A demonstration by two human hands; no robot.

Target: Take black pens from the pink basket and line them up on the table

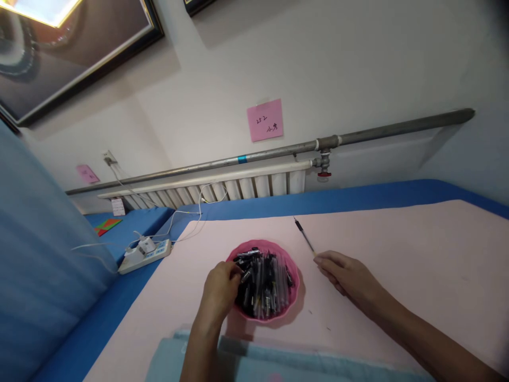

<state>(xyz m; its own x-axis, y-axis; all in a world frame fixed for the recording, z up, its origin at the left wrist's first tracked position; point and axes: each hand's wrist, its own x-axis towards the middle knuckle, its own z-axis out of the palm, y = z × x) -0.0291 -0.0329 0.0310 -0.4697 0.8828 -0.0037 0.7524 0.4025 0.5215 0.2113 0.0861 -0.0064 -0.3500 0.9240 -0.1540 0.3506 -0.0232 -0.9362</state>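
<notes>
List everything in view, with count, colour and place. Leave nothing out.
bowl: 1, pink, centre
pens and pen parts: too many to count, black and clear, in bowl
pen: 1, black and clear, right grip
sheet: 1, pale pink, under bowl
tabletop: blue, beneath sheet
cloth: light blue, near edge
power strip: 1, white, left
plugs: 2, white, on strip
cables: several, white, left
radiator: 1, white, by wall
pipe: 1, grey, above radiator
valve handle: 1, red, below pipe
notes: 2, pink, wall
frames: at least 2, dark, upper wall
curtain: blue, far left
left hand: 1, at bowl's left side
right hand: 1, right of bowl
</notes>
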